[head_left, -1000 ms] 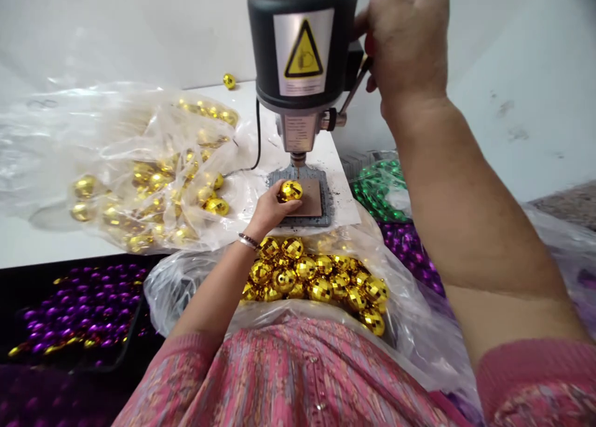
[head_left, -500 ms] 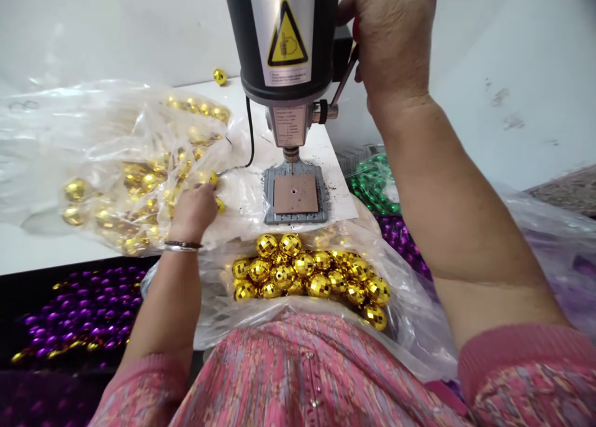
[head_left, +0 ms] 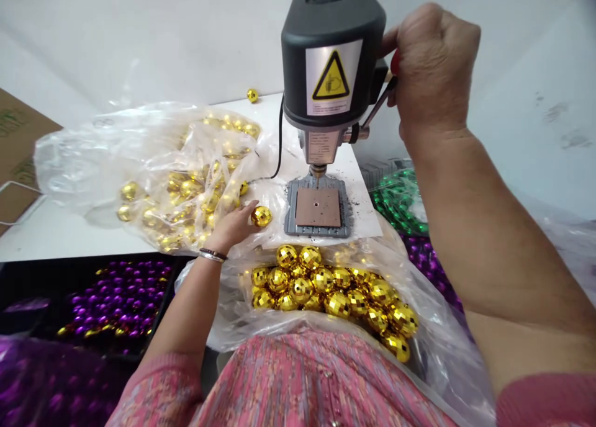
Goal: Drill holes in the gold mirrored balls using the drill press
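Observation:
My left hand (head_left: 236, 226) holds a shiny gold mirrored ball (head_left: 261, 216) at its fingertips, just left of the drill press base. Some of its fingers are hidden behind the hand. My right hand (head_left: 433, 67) is raised and wrapped round the feed lever (head_left: 382, 101) of a small bench drill press (head_left: 333, 61); a bit of the red knob shows. The thin drill bit (head_left: 318, 181) stands above a brown square plate (head_left: 318, 207) with a small hole, and nothing lies on that plate but some dark specks.
A clear plastic bag (head_left: 93, 157) of gold balls lies left of the press. More gold balls (head_left: 336, 303) sit in plastic at my lap. Purple balls (head_left: 121, 296) fill a black bin below left. Green balls (head_left: 403, 197) are at right. One loose ball (head_left: 252, 95) rests by the wall.
My left hand has come out rightward from the bag of gold balls, with one ball at its fingertips. My right hand stays on the lever. The view has shifted left and up.

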The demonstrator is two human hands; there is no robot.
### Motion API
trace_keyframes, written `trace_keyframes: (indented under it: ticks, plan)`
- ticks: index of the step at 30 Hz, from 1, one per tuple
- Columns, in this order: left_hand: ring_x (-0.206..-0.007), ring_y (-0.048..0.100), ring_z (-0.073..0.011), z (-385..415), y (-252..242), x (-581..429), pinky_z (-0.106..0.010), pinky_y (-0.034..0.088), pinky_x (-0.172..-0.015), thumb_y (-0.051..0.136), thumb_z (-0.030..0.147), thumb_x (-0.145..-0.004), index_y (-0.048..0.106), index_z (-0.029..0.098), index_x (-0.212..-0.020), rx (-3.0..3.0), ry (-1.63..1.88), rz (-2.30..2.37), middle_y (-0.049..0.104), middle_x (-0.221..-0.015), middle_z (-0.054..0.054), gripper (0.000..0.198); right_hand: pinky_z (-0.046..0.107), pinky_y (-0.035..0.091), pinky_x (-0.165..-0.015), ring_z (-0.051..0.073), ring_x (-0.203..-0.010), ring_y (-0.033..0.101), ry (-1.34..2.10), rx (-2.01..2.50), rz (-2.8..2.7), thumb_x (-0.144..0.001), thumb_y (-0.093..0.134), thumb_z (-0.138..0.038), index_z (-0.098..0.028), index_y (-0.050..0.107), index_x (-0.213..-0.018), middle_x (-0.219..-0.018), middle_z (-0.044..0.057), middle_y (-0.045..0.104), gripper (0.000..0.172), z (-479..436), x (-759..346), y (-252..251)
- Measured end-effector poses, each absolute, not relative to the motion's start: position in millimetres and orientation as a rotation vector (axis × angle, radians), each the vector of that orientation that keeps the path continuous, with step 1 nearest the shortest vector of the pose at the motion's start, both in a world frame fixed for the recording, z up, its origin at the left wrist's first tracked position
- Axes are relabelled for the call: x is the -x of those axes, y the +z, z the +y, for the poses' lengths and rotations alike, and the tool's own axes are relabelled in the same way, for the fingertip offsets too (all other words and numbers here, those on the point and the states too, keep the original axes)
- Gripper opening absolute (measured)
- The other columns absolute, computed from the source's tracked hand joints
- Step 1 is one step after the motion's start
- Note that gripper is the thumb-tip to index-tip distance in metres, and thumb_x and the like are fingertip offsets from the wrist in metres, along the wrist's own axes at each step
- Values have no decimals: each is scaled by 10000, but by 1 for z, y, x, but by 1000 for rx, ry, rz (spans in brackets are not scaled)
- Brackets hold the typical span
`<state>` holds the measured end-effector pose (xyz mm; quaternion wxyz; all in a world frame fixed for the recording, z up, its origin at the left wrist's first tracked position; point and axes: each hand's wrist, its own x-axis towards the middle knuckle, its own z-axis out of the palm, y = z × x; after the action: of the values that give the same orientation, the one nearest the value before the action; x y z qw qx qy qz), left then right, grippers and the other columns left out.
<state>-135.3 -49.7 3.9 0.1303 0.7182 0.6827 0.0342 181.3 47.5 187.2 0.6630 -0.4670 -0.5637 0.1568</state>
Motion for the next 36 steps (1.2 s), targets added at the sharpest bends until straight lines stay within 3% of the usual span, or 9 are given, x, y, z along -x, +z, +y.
trace_keyframes:
  ticks: [2,4,7,10,14,17,23,29,36]
  plan:
    - [-987,700,-250,-47,0,133,-310,516,-862,707,394,-809,515,170,-1451,-2077,198,1877,735,-1161,-125,706,228,464,-802,65,-740,568,394,1019,-1279,-947,423,-161,-113,669,-690,-544,-37,446,360,41,-182,186]
    - [-969,683,-226,-43,-5,130,-298,516,-856,690,350,-813,557,144,-1395,-2093,302,1769,722,-1172,-124,631,226,446,-780,63,-731,564,397,1035,-1272,-941,457,-158,-122,684,-686,-550,-31,456,344,38,-183,185]
    - [-908,656,-214,-37,-12,126,-299,506,-825,709,314,-788,642,158,-1251,-2105,378,1683,728,-1068,-92,493,230,429,-758,61,-716,554,376,1045,-1275,-934,474,-154,-122,716,-701,-555,-25,465,338,38,-183,183]
    - [-855,631,-208,-34,-16,118,-305,492,-797,756,340,-744,660,171,-1210,-1981,481,1698,718,-967,-60,505,229,417,-746,62,-717,550,359,1030,-1275,-930,471,-172,-112,738,-726,-552,-25,456,342,41,-184,181]
    - [-805,626,-169,-32,-10,109,-274,501,-736,787,399,-702,633,176,-1199,-1339,894,1491,700,-950,-37,566,235,420,-759,61,-696,532,348,1037,-1278,-922,472,-187,-100,755,-764,-544,-31,441,336,40,-184,180]
    - [-729,632,-149,-29,0,105,-259,514,-653,715,479,-752,627,165,-1099,-880,1058,1140,694,-911,-53,476,238,423,-764,59,-677,517,362,1059,-1278,-916,472,-174,-103,760,-774,-540,-33,448,329,37,-184,180]
    - [-711,653,-126,-21,10,92,-214,501,-609,741,370,-793,651,153,-993,-629,1007,900,700,-861,-47,309,229,421,-733,42,-611,454,383,1109,-1264,-920,458,-130,-105,750,-758,-549,-38,450,335,35,-183,184]
    - [-717,653,-97,-13,6,61,-214,514,-666,903,330,-669,654,170,-1107,-860,907,1042,709,-940,-23,529,216,393,-665,47,-584,417,412,1134,-1252,-946,487,-166,-121,740,-759,-544,-42,436,317,34,-182,187]
    - [-649,608,-89,-6,8,29,-222,508,-637,849,425,-734,607,162,-1228,-1143,750,1192,675,-831,-3,610,240,380,-659,52,-587,420,437,1131,-1276,-960,474,-208,-127,689,-747,-611,-34,499,313,28,-182,188]
